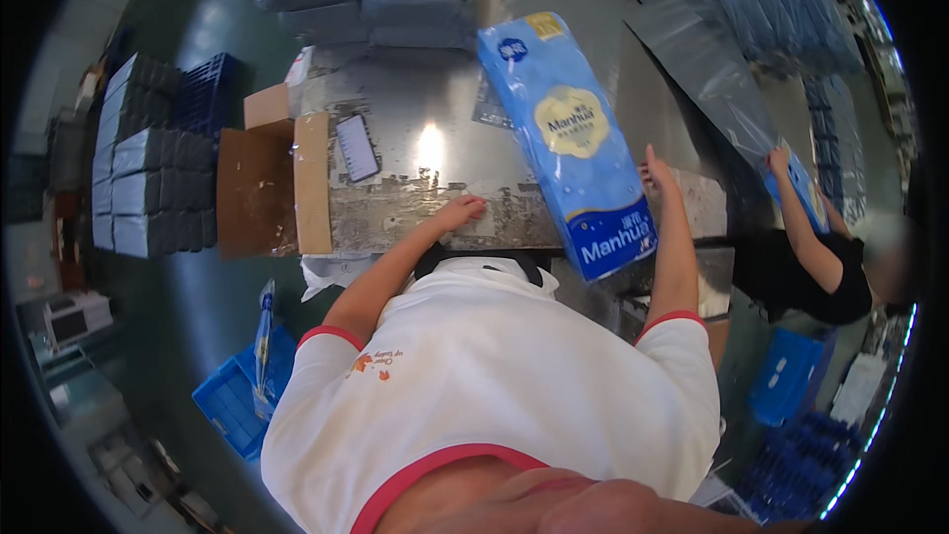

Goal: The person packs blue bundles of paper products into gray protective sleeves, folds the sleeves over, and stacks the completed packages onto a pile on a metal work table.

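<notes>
A long blue plastic-wrapped pack (pixel 578 173) with a pale yellow label patch lies slanted on the metal worktable, its near end jutting past the front edge. By the pack's right side is my right hand (pixel 654 172), fingers stretched and apart; whether it touches the wrap I cannot tell. My left hand (pixel 462 212) rests low over the table near its front edge, to the left of the pack. Its fingers are curled in, with nothing visible in them.
A phone-like white slab (pixel 357 148) lies left on the worktable (pixel 395 89), beside an open cardboard box (pixel 259 188). Grey wrapped bundles (pixel 415 18) line the back. At right, a co-worker's hands hold another blue pack (pixel 813 200) by grey plastic bags (pixel 717 49). A blue crate (pixel 237 400) stands lower left.
</notes>
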Demonstrator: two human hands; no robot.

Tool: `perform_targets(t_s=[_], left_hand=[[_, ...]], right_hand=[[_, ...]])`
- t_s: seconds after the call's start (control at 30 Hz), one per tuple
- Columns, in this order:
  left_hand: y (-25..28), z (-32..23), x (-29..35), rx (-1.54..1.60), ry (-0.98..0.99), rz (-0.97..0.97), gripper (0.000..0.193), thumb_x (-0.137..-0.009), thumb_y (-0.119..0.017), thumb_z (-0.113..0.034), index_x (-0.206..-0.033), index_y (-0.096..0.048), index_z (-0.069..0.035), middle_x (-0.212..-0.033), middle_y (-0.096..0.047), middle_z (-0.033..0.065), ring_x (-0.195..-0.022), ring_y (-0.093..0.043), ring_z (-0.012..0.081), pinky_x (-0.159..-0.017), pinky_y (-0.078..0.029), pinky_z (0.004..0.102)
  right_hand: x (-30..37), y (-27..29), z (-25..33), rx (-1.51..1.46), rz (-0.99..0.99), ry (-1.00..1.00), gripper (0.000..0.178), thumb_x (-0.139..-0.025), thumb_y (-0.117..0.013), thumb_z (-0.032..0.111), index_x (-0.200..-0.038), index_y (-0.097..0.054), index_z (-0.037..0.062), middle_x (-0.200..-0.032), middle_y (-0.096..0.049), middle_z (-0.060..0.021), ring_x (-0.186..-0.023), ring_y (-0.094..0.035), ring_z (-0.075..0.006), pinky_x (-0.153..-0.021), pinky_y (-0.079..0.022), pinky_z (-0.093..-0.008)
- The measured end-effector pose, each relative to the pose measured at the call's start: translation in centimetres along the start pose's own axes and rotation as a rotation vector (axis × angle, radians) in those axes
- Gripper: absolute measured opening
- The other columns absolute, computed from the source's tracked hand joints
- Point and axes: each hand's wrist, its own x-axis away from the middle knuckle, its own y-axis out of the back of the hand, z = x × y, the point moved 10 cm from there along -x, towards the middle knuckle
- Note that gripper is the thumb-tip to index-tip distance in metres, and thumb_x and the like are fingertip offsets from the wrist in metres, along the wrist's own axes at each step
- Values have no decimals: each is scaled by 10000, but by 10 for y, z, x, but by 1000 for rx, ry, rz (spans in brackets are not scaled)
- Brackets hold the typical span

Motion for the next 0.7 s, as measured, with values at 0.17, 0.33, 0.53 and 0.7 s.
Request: perform_targets(t_s=[0.17, 0.33, 0.53, 0.7], left_hand=[[-59, -6, -29, 193, 68, 233, 550, -823, -315, -506, -1171, -389, -86, -1173, -414, 77, -1076, -396, 199, -892, -314, 336], [-104, -82, 5, 520, 53, 419, 684, -789, -249, -591, -1256, -212, -92, -1232, -349, 105, -1156, -307, 233, -947, -253, 409], [-73, -131, 44, 329, 83, 398, 721, -781, -233, -611, -1275, -187, -88, -1266, -313, 107, -1158, -314, 244, -936, -259, 400], [-59, -71, 49, 176, 131, 370, 733, -791, -253, -589, -1291, -103, -74, -1297, -250, 96, -1175, -282, 216, -946, -254, 373]], right_hand=[[84, -64, -36, -277, 307, 219, 747, -787, -183, 612, -1211, -341, 18, -1174, -436, -103, -1062, -418, -213, -890, -314, -293], [183, -157, -28, -240, 722, 7, 748, -748, -182, 666, -1248, -298, 122, -1125, -470, -81, -986, -462, -209, -826, -362, -375], [222, -160, 3, -129, 473, 82, 774, -705, -208, 711, -1235, -308, 156, -1084, -490, -67, -898, -508, -177, -728, -420, -342], [267, -175, 8, 48, 517, 210, 792, -704, -222, 703, -1229, -273, 112, -1086, -491, -102, -820, -553, -210, -661, -480, -360]])
